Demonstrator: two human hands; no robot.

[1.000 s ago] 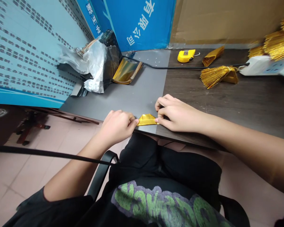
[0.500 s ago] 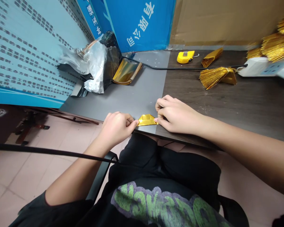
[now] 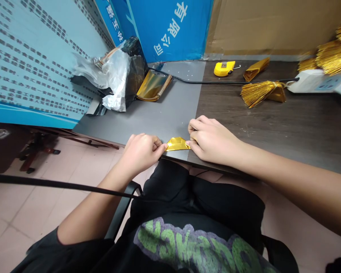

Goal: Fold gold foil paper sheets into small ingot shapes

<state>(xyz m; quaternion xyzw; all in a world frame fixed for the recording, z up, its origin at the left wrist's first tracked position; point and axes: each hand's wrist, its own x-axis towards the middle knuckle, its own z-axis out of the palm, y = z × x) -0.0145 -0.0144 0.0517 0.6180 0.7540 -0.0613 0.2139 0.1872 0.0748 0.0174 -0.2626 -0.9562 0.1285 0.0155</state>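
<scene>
A folded piece of gold foil paper [image 3: 177, 143] lies at the table's front edge, its long side toward me and its corners folded in. My left hand [image 3: 143, 149] pinches its left corner between thumb and curled fingers. At the right corner, my right hand [image 3: 208, 138] presses with the thumb, the other fingers bent above the table. Behind the hands, a stack of flat gold foil sheets [image 3: 153, 85] leans by a crumpled plastic bag [image 3: 118, 77].
A yellow tape measure [image 3: 224, 69] sits at the back. Near it lie a tied fan of gold paper [image 3: 257, 94] and a folded gold bundle [image 3: 256, 69]. A black cable [image 3: 204, 82] runs to a white power strip [image 3: 309, 80]. Blue panels [image 3: 170, 30] and cardboard [image 3: 272, 28] stand behind.
Hardly anything differs. Both hands keep hold of the gold paper's corners, and the view has shifted slightly.
</scene>
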